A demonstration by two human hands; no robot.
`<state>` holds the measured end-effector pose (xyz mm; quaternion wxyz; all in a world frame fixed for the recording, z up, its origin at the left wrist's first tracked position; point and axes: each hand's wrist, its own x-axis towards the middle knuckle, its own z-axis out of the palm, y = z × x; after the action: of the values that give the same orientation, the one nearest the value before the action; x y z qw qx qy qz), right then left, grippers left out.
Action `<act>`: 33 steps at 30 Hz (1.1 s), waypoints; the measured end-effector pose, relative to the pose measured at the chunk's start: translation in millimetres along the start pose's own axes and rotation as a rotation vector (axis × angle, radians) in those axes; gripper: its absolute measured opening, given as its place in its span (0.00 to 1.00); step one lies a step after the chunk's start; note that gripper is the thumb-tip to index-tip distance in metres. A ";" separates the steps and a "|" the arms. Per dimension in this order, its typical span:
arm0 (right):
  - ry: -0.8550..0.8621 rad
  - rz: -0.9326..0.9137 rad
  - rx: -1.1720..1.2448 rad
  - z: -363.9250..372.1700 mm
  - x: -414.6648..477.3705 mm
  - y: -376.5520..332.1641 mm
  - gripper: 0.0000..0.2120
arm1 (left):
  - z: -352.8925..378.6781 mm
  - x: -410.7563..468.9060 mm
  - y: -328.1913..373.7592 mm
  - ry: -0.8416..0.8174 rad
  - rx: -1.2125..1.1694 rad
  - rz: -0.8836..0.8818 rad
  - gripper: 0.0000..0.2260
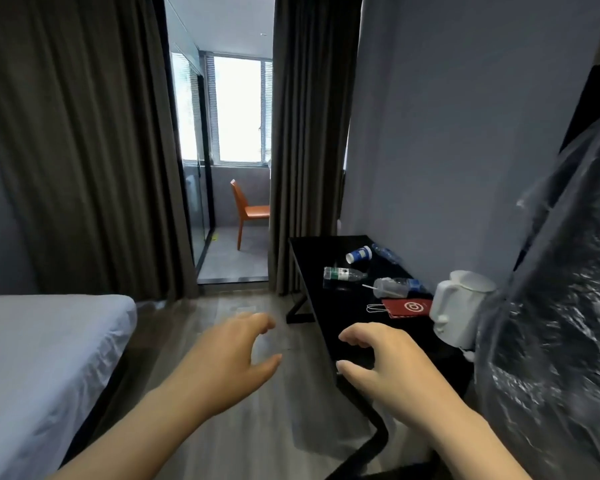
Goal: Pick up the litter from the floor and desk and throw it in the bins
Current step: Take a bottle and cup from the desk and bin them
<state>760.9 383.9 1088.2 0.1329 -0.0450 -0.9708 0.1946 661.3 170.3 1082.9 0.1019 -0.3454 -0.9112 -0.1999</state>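
Note:
A black desk (329,306) stands along the right wall with litter on it. A blue and white paper cup (359,254) lies on its side at the far end, beside a crushed clear bottle (386,253). Nearer lie a clear bottle with a green label (343,274) and a crumpled bottle with a blue label (397,287). A red card with a white string (407,307) lies flat beside them. My left hand (229,362) hovers over the floor with loosely curled fingers, holding nothing. My right hand (385,362) hovers over the desk's near end, also empty.
A white kettle (459,306) stands on the desk by the wall. Clear plastic sheeting (551,341) hangs at the right. A bed with a white sheet (42,358) fills the left. Dark curtains (84,150) frame a doorway to a balcony with an orange chair (248,211). No bin is in view.

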 end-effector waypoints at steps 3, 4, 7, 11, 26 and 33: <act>0.009 0.003 0.015 5.9 53.1 18.6 0.16 | 9.8 50.0 -20.2 0.000 0.026 0.000 0.20; 0.014 0.004 0.019 8.7 69.4 24.9 0.17 | 14.7 65.3 -26.8 -0.002 0.021 -0.002 0.20; 0.001 0.023 0.031 18.9 110.6 42.5 0.17 | 30.8 107.0 -45.8 -0.035 -0.007 -0.006 0.21; -0.014 0.065 0.026 33.3 161.7 64.1 0.18 | 51.7 164.5 -75.2 -0.066 -0.006 0.010 0.21; 0.039 0.344 0.064 109.5 376.9 104.9 0.19 | 111.7 401.3 -225.9 -0.203 -0.074 0.185 0.21; 0.045 0.479 0.083 131.1 442.5 146.3 0.18 | 159.1 489.4 -252.7 -0.282 -0.068 0.265 0.19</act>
<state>304.8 532.1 1021.1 0.1065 -0.2726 -0.9205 0.2590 121.9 355.4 1023.9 -0.0132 -0.4900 -0.8558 -0.1651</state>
